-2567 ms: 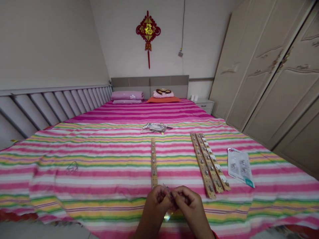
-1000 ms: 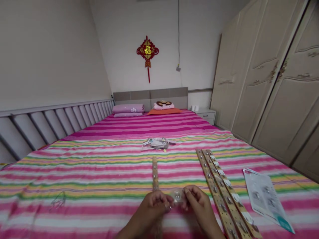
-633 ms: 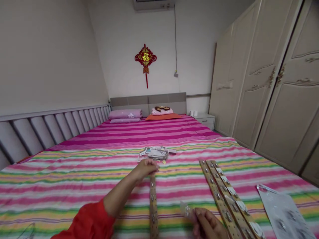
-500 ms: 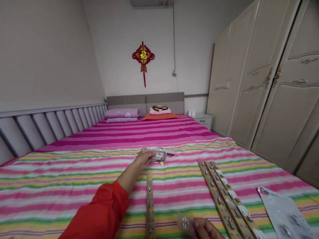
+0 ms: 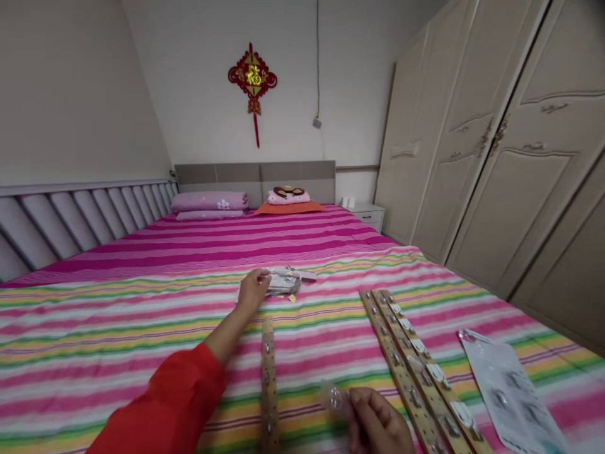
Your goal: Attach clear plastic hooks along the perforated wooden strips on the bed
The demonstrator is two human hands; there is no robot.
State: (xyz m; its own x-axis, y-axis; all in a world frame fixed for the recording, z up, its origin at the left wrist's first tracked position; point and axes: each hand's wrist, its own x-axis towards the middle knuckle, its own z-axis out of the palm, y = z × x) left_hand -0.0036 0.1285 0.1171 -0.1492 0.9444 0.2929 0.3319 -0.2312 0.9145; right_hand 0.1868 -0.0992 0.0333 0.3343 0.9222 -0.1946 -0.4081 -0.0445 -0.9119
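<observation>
Clear sachet (image 5: 335, 399), unplaced, pinched in your right hand (image 5: 380, 421); left hand (image 5: 253, 291) at packets (image 5: 283, 285), twelve o'clock, grip unclear; strip (image 5: 268, 398) already studded.

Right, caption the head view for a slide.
Left hand at the packet pile, right hand holding a clear packet.

Pink, white, yellow and green stripes across the sheet (image 5: 104, 340), a red sleeve (image 5: 174, 397), tan strips (image 5: 270, 398)

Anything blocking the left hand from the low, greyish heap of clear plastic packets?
Nothing visible: the bare left hand overlaps the left end of the low, greyish heap of clear plastic packets; contact is unclear. The narrow, tan, perforated strip lies nearer the wearer, not between.
</observation>
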